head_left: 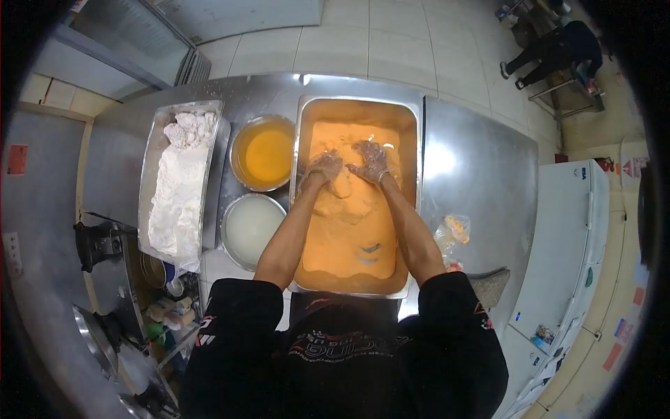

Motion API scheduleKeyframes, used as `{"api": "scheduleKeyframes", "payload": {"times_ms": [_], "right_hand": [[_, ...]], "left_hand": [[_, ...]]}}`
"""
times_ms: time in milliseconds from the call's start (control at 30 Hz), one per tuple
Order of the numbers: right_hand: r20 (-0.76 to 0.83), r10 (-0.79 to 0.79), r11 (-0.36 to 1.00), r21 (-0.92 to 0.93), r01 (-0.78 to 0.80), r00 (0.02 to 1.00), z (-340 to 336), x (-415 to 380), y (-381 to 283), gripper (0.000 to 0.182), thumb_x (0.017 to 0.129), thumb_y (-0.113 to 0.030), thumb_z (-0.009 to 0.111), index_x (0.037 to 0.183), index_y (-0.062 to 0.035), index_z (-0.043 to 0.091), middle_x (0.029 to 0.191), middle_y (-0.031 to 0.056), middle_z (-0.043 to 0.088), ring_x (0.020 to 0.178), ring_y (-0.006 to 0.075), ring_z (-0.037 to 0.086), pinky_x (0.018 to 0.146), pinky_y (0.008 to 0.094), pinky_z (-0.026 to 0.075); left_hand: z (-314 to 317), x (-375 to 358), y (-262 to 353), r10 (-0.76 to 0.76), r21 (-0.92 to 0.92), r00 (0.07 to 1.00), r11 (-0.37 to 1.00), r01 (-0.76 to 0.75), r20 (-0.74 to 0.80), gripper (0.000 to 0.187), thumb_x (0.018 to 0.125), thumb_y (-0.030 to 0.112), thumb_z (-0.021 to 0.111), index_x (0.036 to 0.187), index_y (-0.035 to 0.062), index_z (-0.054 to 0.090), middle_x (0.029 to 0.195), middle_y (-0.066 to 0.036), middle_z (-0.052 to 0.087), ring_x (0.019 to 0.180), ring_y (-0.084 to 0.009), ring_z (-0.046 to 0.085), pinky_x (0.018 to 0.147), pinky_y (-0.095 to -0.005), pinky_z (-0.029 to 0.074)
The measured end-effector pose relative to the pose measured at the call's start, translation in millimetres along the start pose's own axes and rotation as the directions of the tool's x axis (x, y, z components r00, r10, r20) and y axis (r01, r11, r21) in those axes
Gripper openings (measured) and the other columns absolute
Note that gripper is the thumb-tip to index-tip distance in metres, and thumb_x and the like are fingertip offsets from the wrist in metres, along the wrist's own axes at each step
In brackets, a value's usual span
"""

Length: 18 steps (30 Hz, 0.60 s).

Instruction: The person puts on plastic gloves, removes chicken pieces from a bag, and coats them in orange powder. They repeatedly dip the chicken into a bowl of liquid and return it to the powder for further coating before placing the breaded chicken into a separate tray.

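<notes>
A deep steel pan (413, 115) holds orange breading crumbs (349, 230). Both my hands wear thin clear gloves dusted with crumbs and press down into the crumbs at the pan's far half. My left hand (322, 167) and my right hand (371, 160) lie side by side, fingers spread, almost touching, over a crumb-coated lump that I cannot make out. Whether either hand grips it is hidden.
Left of the pan stand a bowl of yellow liquid (265, 153), a bowl of white liquid (251, 229) and a long tray of white floury pieces (180, 185). A plastic bag (453, 230) lies to the right. A person (558, 52) crouches far off.
</notes>
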State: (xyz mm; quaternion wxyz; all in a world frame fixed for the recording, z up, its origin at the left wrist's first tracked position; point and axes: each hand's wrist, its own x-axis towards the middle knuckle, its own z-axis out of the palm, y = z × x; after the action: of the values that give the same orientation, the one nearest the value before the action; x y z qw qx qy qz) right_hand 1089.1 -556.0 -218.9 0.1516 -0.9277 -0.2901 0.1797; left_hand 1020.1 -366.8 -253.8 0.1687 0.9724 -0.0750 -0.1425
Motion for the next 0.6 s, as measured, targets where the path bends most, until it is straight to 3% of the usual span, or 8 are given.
{"api": "scheduleKeyframes", "payload": {"times_ms": [133, 233, 300, 367, 433, 500, 567, 600], "right_hand": [[0.088, 0.021, 0.997, 0.071, -0.027, 0.996, 6.5, -45.3, -12.2, 0.075, 0.077, -0.062, 0.057, 0.135, -0.0186, 0.039, 0.14, 0.0151, 0.038, 0.132, 0.0309, 0.031, 0.105, 0.0521, 0.023], [0.029, -0.051, 0.988, 0.15, 0.046, 0.998, 34.9, -86.3, -2.7, 0.07, 0.077, -0.056, 0.059, 0.13, -0.0128, 0.043, 0.132, 0.0181, 0.045, 0.125, 0.0326, 0.04, 0.102, 0.048, 0.03], [0.101, -0.035, 0.986, 0.164, 0.018, 0.994, 35.2, -116.9, -8.3, 0.068, 0.078, -0.054, 0.06, 0.128, -0.0105, 0.044, 0.129, 0.0191, 0.047, 0.121, 0.0336, 0.044, 0.098, 0.0456, 0.034], [0.166, -0.031, 0.984, 0.178, 0.001, 0.986, 18.9, -131.5, -16.7, 0.067, 0.078, -0.052, 0.06, 0.126, -0.0081, 0.044, 0.126, 0.0202, 0.049, 0.116, 0.0345, 0.048, 0.095, 0.0433, 0.039], [0.507, 0.06, 0.972, 0.166, -0.165, 0.86, -10.4, -132.3, -25.2, 0.069, 0.074, -0.051, 0.063, 0.122, -0.0051, 0.045, 0.12, 0.0221, 0.052, 0.109, 0.0351, 0.053, 0.09, 0.0412, 0.043], [0.463, 0.025, 0.977, 0.178, -0.12, 0.886, 1.0, -127.4, -22.2, 0.07, 0.071, -0.05, 0.067, 0.121, -0.0046, 0.047, 0.118, 0.0216, 0.054, 0.107, 0.0339, 0.054, 0.089, 0.0414, 0.044], [0.409, -0.016, 0.98, 0.187, -0.067, 0.912, 1.6, -115.6, -24.8, 0.071, 0.068, -0.049, 0.07, 0.119, -0.004, 0.049, 0.115, 0.021, 0.056, 0.104, 0.0327, 0.055, 0.087, 0.0416, 0.045], [0.569, 0.028, 1.0, -0.013, -0.025, 0.822, -4.0, -107.4, -31.7, 0.07, 0.067, -0.046, 0.072, 0.117, -0.0029, 0.05, 0.114, 0.0203, 0.057, 0.103, 0.0324, 0.055, 0.087, 0.0414, 0.045]], "left_hand": [[44.1, -47.8, 2.4, -0.134, -0.063, 0.989, 0.99, 0.13, -0.063, 0.044, 0.092, 0.039, 0.037, 0.124, 0.0132, 0.052, 0.137, -0.016, 0.043, 0.118, -0.0334, 0.05, 0.1, -0.0424, 0.038], [5.6, -89.1, 45.3, -0.224, -0.208, 0.971, 0.949, 0.237, 0.084, 0.054, 0.09, 0.045, 0.039, 0.128, 0.0078, 0.048, 0.136, -0.021, 0.042, 0.118, -0.0344, 0.049, 0.099, -0.0424, 0.038], [2.5, -105.5, 61.9, -0.313, -0.26, 0.88, 0.872, 0.415, 0.357, 0.073, 0.087, 0.055, 0.037, 0.138, 0.0034, 0.034, 0.14, -0.021, 0.037, 0.129, -0.0325, 0.038, 0.108, -0.041, 0.029], [8.7, -119.9, 73.9, -0.278, -0.284, 0.879, 0.871, 0.401, 0.388, 0.073, 0.086, 0.054, 0.043, 0.138, 0.0032, 0.034, 0.139, -0.021, 0.039, 0.129, -0.033, 0.037, 0.108, -0.0402, 0.029], [18.8, -121.9, 73.0, -0.244, -0.303, 0.881, 0.873, 0.381, 0.405, 0.074, 0.084, 0.052, 0.048, 0.138, 0.003, 0.034, 0.138, -0.021, 0.041, 0.129, -0.0334, 0.037, 0.107, -0.0395, 0.029], [29.4, -122.0, 69.3, -0.186, -0.407, 0.953, 0.872, 0.272, 0.239, 0.071, 0.081, 0.042, 0.058, 0.137, 0.0034, 0.036, 0.136, -0.021, 0.042, 0.127, -0.0348, 0.039, 0.107, -0.0384, 0.03], [10.2, -116.0, 73.9, -0.173, -0.456, 0.955, 0.848, 0.269, 0.242, 0.074, 0.078, 0.038, 0.063, 0.138, 0.0041, 0.035, 0.136, -0.022, 0.042, 0.126, -0.0354, 0.04, 0.107, -0.0388, 0.031], [1.1, -114.9, 75.8, -0.161, -0.503, 0.954, 0.821, 0.272, 0.252, 0.078, 0.075, 0.034, 0.067, 0.139, 0.0047, 0.034, 0.135, -0.023, 0.042, 0.125, -0.036, 0.041, 0.106, -0.0392, 0.032]]}}
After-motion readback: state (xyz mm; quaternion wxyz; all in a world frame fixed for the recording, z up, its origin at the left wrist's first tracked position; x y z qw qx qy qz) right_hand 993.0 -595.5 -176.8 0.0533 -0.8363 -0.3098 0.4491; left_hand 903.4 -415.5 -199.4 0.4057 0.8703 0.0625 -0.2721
